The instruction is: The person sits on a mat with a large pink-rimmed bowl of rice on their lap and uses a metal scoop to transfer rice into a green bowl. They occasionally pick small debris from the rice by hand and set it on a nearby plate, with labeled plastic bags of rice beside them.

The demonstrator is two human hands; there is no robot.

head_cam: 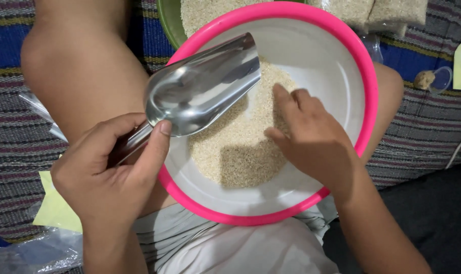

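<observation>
1. A striped woven mat (pixel 423 127) in grey, blue and maroon covers the floor under everything; the person sits on it with a bare knee raised at the upper left.
2. A white basin with a bright pink rim (pixel 368 96) rests on the person's lap, in the middle of the view.
3. A heap of pale, fine grain (pixel 240 152) lies in the bottom of the basin, banked toward its left and near side, with bare white wall showing on the right.
4. A shiny metal scoop (pixel 202 86) is held tilted over the basin's left rim, its open mouth pointing toward the far side above the grain; the bowl of the scoop looks empty.
5. The left hand (pixel 106 170) is closed around the scoop's handle, thumb pressed against the back of the bowl.
6. The right hand (pixel 311 137) reaches into the basin, fingers held loosely together and curved down, the tips touching the grain.
7. Clear bags filled with the same grain (pixel 387 12) lie beyond the basin at the top right.
8. A green bowl (pixel 167 23) of grain peeks out behind the basin's far left rim.
9. A pale yellow sheet (pixel 55 208) lies on the mat beside the left wrist.
</observation>
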